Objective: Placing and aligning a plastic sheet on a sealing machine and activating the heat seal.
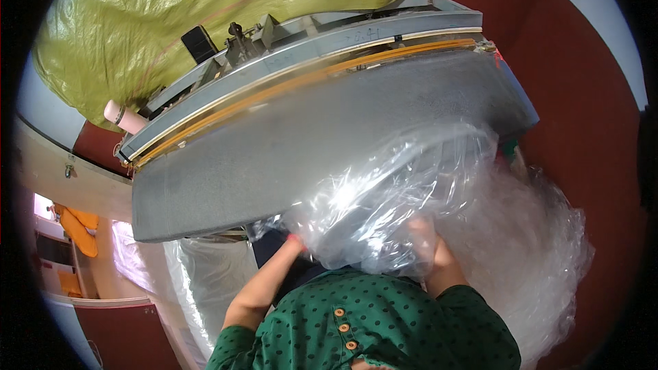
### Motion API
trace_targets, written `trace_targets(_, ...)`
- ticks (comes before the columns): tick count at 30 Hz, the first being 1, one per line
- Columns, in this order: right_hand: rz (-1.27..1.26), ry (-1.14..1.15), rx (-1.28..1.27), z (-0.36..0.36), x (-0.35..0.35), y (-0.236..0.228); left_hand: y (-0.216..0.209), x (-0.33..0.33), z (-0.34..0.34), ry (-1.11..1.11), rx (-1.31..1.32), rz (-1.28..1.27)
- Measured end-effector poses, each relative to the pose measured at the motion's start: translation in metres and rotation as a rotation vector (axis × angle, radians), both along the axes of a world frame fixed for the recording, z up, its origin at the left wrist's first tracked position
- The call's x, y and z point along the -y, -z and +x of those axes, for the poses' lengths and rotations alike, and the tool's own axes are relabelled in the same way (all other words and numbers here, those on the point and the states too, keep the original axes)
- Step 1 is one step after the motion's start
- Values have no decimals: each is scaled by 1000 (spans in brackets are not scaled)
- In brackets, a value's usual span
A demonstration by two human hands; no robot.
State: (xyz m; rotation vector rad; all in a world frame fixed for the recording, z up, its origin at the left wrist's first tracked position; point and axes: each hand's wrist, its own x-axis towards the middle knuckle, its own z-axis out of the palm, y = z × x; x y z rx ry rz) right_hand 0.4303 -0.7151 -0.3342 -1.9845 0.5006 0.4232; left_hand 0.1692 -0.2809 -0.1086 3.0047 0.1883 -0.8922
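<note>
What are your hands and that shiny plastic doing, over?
Left hand and right hand at the clear plastic, grip veiled. Plastic crumpled, hiding part of the grey table. More plastic bunched to the right.

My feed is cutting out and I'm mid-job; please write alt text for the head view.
A person's left hand and right hand are at crumpled clear plastic by the near edge of a long grey work surface, their grip obscured. A larger plastic heap bulges at right; a grey metal frame and yellow-green sheeting lie beyond.
</note>
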Motion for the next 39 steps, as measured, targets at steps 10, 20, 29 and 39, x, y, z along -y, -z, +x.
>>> trace_targets(10, -348, 189, 161, -118, 205, -133, -65, 58, 67, 78, 293, -498)
trace_targets(20, -942, 415, 206, -242, 373, -349, 7, -57, -53, -395, 605, -854)
trace_targets(29, -1290, 260, 364, -119, 370, -425, 42, -138, -174, -897, 1035, -525)
trace_targets(39, 110, -901, -226, -7, -123, -194, 36, -260, -374, -1361, 1014, 411)
